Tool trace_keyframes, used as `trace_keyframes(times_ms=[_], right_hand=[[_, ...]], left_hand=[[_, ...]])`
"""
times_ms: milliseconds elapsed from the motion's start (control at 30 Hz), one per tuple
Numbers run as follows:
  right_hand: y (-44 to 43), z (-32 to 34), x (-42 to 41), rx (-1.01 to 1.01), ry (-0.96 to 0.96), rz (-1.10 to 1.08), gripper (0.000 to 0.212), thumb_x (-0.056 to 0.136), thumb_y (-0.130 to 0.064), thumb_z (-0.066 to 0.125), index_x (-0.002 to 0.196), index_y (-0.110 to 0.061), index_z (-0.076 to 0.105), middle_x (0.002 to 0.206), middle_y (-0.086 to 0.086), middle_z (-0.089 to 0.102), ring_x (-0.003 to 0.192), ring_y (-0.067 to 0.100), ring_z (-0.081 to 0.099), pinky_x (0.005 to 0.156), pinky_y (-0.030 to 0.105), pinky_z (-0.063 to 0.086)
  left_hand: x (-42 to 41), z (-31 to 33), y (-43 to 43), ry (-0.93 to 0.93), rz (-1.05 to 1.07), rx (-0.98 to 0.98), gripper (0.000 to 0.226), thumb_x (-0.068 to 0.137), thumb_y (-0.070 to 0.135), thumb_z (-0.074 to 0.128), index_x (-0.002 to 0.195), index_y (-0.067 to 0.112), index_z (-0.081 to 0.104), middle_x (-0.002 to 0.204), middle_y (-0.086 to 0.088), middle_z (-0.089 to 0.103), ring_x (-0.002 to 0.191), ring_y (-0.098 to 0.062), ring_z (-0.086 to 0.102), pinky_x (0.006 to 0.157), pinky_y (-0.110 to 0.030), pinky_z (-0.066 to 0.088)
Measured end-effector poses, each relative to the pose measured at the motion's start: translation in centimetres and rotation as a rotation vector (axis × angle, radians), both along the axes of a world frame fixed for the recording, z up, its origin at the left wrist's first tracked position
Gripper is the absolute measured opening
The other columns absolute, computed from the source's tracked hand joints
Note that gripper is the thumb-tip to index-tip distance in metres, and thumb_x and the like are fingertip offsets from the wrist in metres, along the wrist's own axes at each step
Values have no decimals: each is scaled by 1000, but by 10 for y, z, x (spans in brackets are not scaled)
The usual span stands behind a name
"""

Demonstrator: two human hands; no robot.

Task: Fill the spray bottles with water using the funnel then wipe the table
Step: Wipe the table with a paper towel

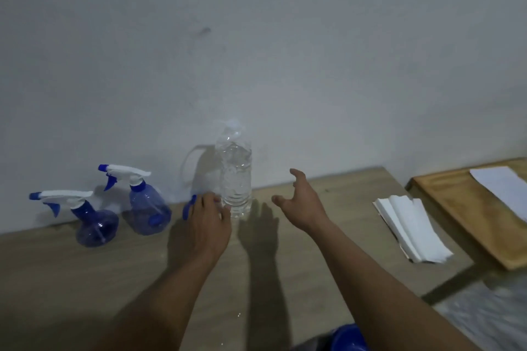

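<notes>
Two blue spray bottles with white heads stand by the wall at the left, one nearer [97,225] and one behind it [148,208]. A clear water bottle [236,177] stands upright in the middle of the wooden table [85,279]. My left hand [209,222] lies just left of the bottle's base, fingers curled over a blue plastic piece [188,208] that is mostly hidden under it. My right hand [302,205] hovers to the right of the bottle with fingers spread, holding nothing.
A stack of white paper towels [413,231] lies at the right of the table. Beyond it sits a wooden board [462,208] with a white sheet [502,188] on it. A blue rounded object [349,336] shows at the bottom edge. The wall is close behind.
</notes>
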State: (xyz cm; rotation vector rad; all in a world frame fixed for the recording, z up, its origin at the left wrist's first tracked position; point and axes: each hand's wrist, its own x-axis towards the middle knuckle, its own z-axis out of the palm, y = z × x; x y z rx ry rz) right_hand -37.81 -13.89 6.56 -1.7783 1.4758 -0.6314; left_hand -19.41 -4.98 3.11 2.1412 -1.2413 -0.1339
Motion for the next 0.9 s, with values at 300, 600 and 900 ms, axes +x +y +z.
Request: trace_keyframes(times_ms=[300,600,900], right_hand=[[21,13,-138,12,190,-283,61,92,-29,66,146,-15,41,140,13,54,128,29,54,101,35,43],[-5,-30,-270,77,336,-506,48,95,-30,58,140,-17,48,140,9,52,127,28,52,97,38,45],[-40,-90,-333,114,441,-534,34,98,-36,59,126,-19,62,132,6,59,114,27,60,94,38,52]], left_hand=[[-118,14,-52,-13,-550,-31,19,92,35,58,107,25,53,105,0,58,105,-23,56,86,-40,49],[-253,-2,-153,-127,-918,106,31,95,43,53,122,27,54,118,0,59,115,-24,54,95,-39,46],[-368,-49,-219,-275,-1126,191,27,97,33,55,123,29,63,126,2,61,118,-23,50,90,-38,47]])
